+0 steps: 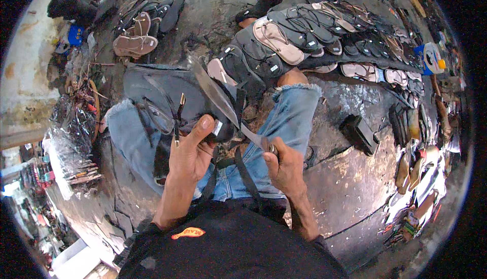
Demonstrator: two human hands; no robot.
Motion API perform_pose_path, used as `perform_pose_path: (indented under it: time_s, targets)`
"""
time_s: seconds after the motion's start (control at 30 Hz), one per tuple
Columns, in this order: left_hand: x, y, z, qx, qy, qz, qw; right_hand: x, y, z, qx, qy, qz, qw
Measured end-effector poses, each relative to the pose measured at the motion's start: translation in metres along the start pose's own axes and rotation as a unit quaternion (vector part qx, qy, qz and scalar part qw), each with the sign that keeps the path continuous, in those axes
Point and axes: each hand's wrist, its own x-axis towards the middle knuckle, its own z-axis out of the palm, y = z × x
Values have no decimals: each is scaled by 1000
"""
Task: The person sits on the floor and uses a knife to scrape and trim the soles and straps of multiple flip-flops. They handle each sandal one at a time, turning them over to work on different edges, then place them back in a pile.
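My right hand (pixel 286 166) is closed round the handle of a long knife with a broad, curved blade (pixel 218 95). The blade slants away to the upper left, over my lap. My left hand (pixel 192 152), thumb raised, grips a black sandal (pixel 221 131) with a small white label on it. The fingers underneath are partly hidden. A thin dark strap with gold-coloured ends (pixel 179 115) stands up beside that thumb. Beneath lies a dark grey pad (pixel 165 83) across my left thigh, with another strap loop (pixel 158 119) on it.
Several finished-looking sandals stand in rows (pixel 304 30) on the floor ahead and to the right. A smaller pile of sandals (pixel 139 40) is at the far left. A black block (pixel 359 133) lies right of my knee. A blue-and-white container (pixel 431 58) stands at the far right.
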Motion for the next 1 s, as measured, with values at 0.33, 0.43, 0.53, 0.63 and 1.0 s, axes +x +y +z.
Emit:
perform_pose_path:
  time_s: [0.33, 0.43, 0.53, 0.63, 1.0]
  targets:
    - [-23, -17, -55, 187, 23, -18, 982, 74, -62, -4, 38, -138, 3, 990]
    - [-34, -13, -60, 212, 21, -16, 977, 84, -60, 23, 152, -142, -18, 978]
    - [-39, -5, -33, 93, 131, 18, 987, 59, -68, 61, 186, -61, 10, 981]
    - [-45, -6, -32, 14, 184, 38, 982, 38, -65, 53, 224, -69, 25, 972]
    - [-63, 1, -48, 118, 169, -54, 977, 9, -29, 41, 133, -182, 42, 973]
